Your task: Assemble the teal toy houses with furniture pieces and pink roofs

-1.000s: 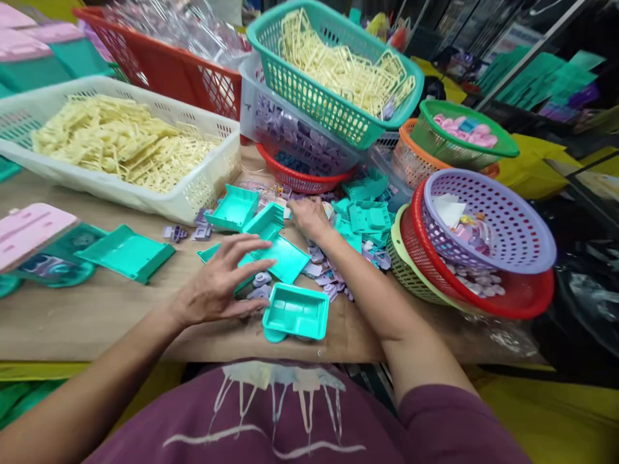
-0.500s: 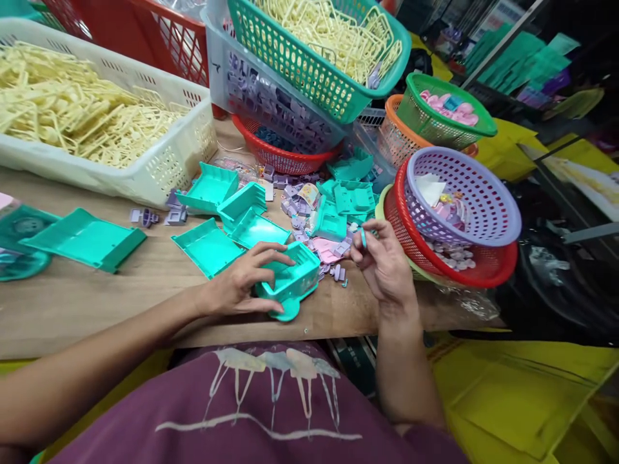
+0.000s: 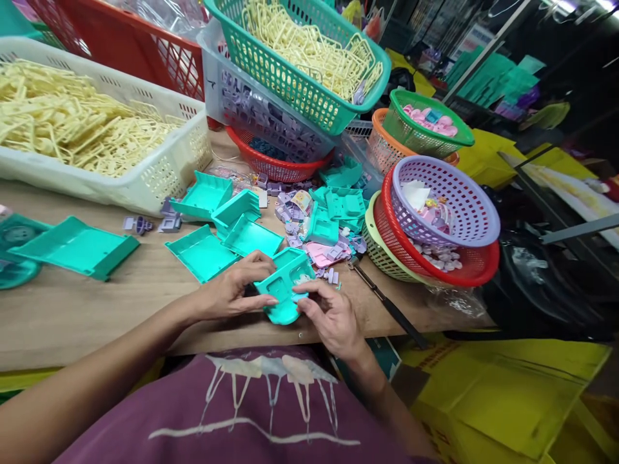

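Observation:
A teal plastic housing (image 3: pixel 283 290) with recessed shapes on its face is tilted near the table's front edge. My left hand (image 3: pixel 236 287) grips it from the left, thumb on its face and fingers behind its upper edge. At its right side, my right hand (image 3: pixel 329 312) pinches with thumb and forefinger against the housing; a small teal piece partly shows at the fingertips. Teal trays (image 3: pixel 200 253) and a pink part (image 3: pixel 323 253) among small purple parts (image 3: pixel 293 212) lie just behind.
A black-handled tool (image 3: pixel 387 301) lies at the right front edge. Stacked baskets (image 3: pixel 488 258) stand at the right. A white crate (image 3: pixel 169 164) of yellow pieces and a teal basket (image 3: pixel 290 74) are behind. More teal parts (image 3: pixel 77 248) lie left.
My right hand has moved left and down to the teal housing, uncovering the black-handled tool. The housing is now turned and tilted in my left hand, showing a different face.

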Demonstrator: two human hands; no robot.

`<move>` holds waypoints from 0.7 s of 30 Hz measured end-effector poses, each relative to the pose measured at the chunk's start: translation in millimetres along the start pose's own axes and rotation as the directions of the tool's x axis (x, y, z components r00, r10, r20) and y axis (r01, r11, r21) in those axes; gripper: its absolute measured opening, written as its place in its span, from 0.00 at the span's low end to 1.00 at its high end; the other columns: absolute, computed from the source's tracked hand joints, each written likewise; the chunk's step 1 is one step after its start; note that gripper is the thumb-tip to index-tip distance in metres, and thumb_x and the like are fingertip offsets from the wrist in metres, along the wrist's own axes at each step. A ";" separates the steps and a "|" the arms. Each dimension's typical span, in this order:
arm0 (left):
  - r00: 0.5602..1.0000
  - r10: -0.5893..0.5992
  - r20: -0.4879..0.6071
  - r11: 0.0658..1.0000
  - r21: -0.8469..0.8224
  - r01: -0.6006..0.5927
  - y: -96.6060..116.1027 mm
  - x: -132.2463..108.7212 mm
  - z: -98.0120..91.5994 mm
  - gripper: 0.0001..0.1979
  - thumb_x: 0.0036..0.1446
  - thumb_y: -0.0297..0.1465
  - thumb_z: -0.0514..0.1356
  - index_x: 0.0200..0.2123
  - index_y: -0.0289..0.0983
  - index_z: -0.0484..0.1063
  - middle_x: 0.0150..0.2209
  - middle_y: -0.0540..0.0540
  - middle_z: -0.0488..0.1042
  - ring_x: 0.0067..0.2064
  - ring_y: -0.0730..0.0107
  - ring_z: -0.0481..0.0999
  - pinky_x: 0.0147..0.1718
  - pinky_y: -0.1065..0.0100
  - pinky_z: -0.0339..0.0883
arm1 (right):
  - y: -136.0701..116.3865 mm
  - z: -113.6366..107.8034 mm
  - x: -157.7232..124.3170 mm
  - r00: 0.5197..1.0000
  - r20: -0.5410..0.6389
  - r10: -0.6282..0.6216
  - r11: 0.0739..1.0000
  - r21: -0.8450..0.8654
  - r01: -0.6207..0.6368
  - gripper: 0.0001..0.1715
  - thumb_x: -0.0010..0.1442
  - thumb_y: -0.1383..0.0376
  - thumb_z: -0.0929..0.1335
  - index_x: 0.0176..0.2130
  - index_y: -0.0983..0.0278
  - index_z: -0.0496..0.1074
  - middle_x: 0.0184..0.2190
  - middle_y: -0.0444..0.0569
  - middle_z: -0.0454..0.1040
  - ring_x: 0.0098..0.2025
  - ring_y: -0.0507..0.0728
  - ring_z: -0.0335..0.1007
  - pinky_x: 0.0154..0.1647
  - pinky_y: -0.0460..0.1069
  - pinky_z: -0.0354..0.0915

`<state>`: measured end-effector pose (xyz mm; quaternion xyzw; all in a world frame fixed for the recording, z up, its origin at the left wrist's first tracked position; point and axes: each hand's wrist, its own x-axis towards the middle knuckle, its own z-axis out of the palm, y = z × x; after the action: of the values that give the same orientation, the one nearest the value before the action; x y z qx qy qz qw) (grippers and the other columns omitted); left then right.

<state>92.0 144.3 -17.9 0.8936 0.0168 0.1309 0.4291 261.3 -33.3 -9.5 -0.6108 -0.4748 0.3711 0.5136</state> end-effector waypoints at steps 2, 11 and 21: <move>0.998 0.010 0.057 0.999 0.043 -0.013 1.3 0.2 -1.4 0.13 0.60 0.42 0.62 0.37 0.39 0.75 0.40 0.44 0.75 0.49 0.59 0.66 0.49 0.60 0.65 | -2.6 8.9 0.6 0.986 -0.076 -0.152 0.964 -0.232 0.131 0.10 0.65 0.58 0.67 0.41 0.57 0.77 0.37 0.49 0.72 0.42 0.56 0.71 0.44 0.52 0.69; 0.993 -0.029 0.114 0.994 0.107 0.017 7.3 0.4 6.6 0.11 0.61 0.43 0.61 0.41 0.45 0.77 0.37 0.50 0.77 0.42 0.64 0.70 0.45 0.64 0.57 | 2.3 13.7 -7.4 0.965 -0.175 -0.197 0.935 -0.328 0.132 0.14 0.65 0.63 0.67 0.50 0.53 0.75 0.36 0.47 0.74 0.39 0.56 0.71 0.42 0.52 0.67; 0.998 -0.008 0.055 0.977 0.213 -0.004 9.6 -3.0 4.1 0.11 0.59 0.43 0.62 0.39 0.43 0.75 0.37 0.49 0.76 0.41 0.62 0.73 0.43 0.65 0.62 | -7.5 -1.9 -11.8 0.978 -0.175 0.113 0.993 -0.003 -0.115 0.12 0.65 0.58 0.67 0.46 0.58 0.75 0.43 0.48 0.78 0.43 0.55 0.74 0.43 0.47 0.69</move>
<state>89.3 134.8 -13.6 0.9378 0.0196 0.1029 0.3311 258.3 -45.1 -2.3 -0.6705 -0.3944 0.3420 0.5271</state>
